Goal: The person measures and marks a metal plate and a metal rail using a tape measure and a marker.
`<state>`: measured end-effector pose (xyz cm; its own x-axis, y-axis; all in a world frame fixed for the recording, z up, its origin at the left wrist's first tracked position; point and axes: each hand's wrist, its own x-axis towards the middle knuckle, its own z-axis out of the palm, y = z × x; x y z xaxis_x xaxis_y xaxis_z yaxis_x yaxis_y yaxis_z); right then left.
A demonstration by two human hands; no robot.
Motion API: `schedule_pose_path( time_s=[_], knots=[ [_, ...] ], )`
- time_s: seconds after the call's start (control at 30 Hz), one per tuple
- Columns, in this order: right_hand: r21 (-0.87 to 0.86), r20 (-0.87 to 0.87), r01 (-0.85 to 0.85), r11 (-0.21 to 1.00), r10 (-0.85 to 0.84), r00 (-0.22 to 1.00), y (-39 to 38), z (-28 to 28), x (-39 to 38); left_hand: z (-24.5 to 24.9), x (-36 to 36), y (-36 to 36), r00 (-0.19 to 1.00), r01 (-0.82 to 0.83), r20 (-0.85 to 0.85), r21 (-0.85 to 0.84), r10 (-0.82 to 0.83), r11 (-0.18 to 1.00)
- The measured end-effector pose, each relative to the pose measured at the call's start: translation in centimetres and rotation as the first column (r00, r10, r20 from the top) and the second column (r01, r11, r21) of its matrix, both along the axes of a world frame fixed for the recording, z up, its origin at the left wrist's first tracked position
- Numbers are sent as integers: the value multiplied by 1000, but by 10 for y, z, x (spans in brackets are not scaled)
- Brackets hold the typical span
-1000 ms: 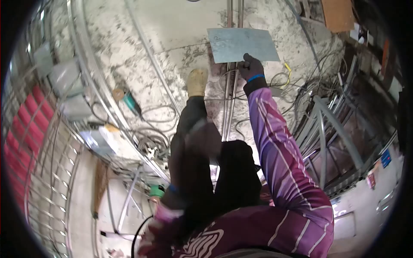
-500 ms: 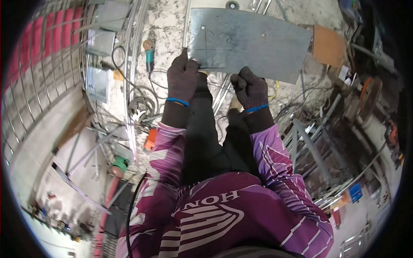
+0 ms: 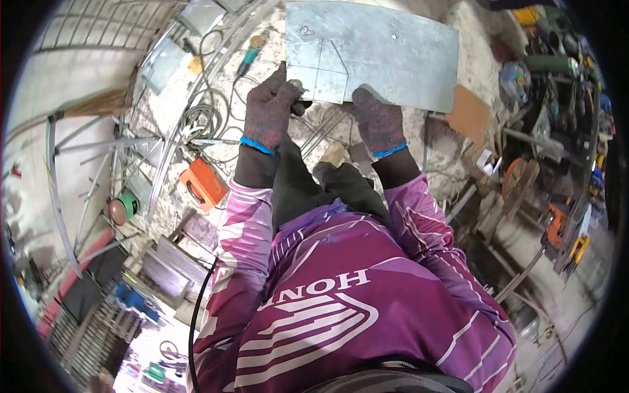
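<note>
A grey sheet of metal (image 3: 400, 69) spans the top middle of the head view, with scribed lines near its left end and two small round marks or holes. My left hand (image 3: 268, 114), in a dark knitted glove with a blue cuff, grips the sheet's near left corner. A small dark item shows by its fingertips; I cannot make out what it is. My right hand (image 3: 380, 121), gloved alike, is closed on the near edge, its thumb on top and the other fingers hidden below. The sheet is held up off the floor.
An angle grinder (image 3: 250, 56) lies on the floor at upper left, near a coiled cable (image 3: 202, 121). An orange case (image 3: 203, 185) stands left of my legs. A brown board (image 3: 468, 114) lies to the right, before a cluttered tool rack (image 3: 557, 98). Metal frames (image 3: 65, 190) stand at far left.
The view has shifted, bringing the rack on the right further into sight. The sheet is lifted and tilted, and its scribed lines show more plainly. Both hands stay on its near edge.
</note>
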<state>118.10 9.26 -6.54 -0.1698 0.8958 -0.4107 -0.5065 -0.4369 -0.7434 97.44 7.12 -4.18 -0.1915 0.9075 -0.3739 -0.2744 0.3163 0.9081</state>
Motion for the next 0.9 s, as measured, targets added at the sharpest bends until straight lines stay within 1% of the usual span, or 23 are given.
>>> schedule_pose_path(
  time_s=[0.07, 0.1, 0.17, 0.2, 0.23, 0.3, 0.33, 0.37, 0.43, 0.47, 0.53, 0.57, 0.6, 0.63, 0.67, 0.7, 0.73, 0.77, 0.8, 0.87, 0.9],
  knots=[
    [-31, -83, -1, 1000, -2, 997, -10, 11, -34, 19, -21, -19, 999, -40, -34, 48, 41, 998],
    [-11, -87, -30, 999, 29, 996, -14, 12, -41, 27, -23, -28, 997, -68, -38, 69, 71, 995],
    [249, -2, -99, 963, 103, 995, -20, 3, -56, 40, -28, -44, 957, -237, -141, 119, 252, 964],
    [331, 83, -118, 936, 96, 992, -21, 0, -64, 43, -36, -56, 902, -253, -303, 207, 308, 945],
    [349, 75, -147, 925, 129, 989, -24, 9, -76, 44, -37, -65, 806, -352, -363, 341, 468, 871],
    [75, -141, -112, 991, 121, 983, -32, 23, -99, 50, -56, -87, 604, -254, -620, 446, 501, 858],
    [412, 120, -176, 894, 138, 983, -33, 10, -108, 54, -69, -98, 512, -93, -685, 556, 519, 826],
    [424, 123, -199, 884, 161, 979, -33, -2, -114, 54, -78, -109, 536, -96, -683, 534, 496, 840],
    [429, 108, -197, 881, 167, 980, -39, 3, -142, 61, -101, -124, 491, -101, -712, 526, 502, 845],
    [439, 110, -222, 871, 193, 975, -43, 6, -158, 62, -115, -130, 477, -124, -707, 535, 523, 836],
    [448, 57, -270, 852, 275, 960, -54, 18, -183, 61, -139, -139, 396, -164, -746, 517, 536, 840],
    [449, 62, -290, 845, 294, 954, -61, 25, -199, 62, -152, -146, 389, -183, -742, 519, 546, 835],
    [281, -9, -288, 916, 303, 953, -66, 37, -218, 63, -166, -150, 409, -228, -760, 452, 506, 863],
    [104, -78, -288, 952, 297, 952, -67, 49, -239, 62, -180, -152, 431, -269, -772, 384, 467, 883],
    [60, -125, -274, 960, 279, 952, -70, 61, -261, 55, -194, -155, 408, -287, -751, 434, 519, 854],
    [66, -119, -290, 955, 296, 948, -66, 46, -273, 56, -207, -156, 402, -304, -745, 440, 532, 845],
    [264, 20, -311, 913, 318, 948, -61, 17, -282, 58, -220, -158, 394, -326, -725, 464, 565, 823],
    [457, 152, -339, 823, 303, 941, -63, 2, -281, 59, -220, -164, 382, -342, -702, 497, 601, 797],
    [458, 158, -353, 816, 316, 935, -61, 8, -298, 59, -235, -164, 375, -357, -698, 499, 610, 790],
    [412, 185, -405, 817, 360, 914, -64, 38, -327, 60, -254, -167, 243, -311, -711, 587, 660, 747],
    [412, 188, -419, 809, 374, 908, -65, 47, -339, 60, -262, -168, 234, -325, -709, 588, 665, 741]
  ],
)
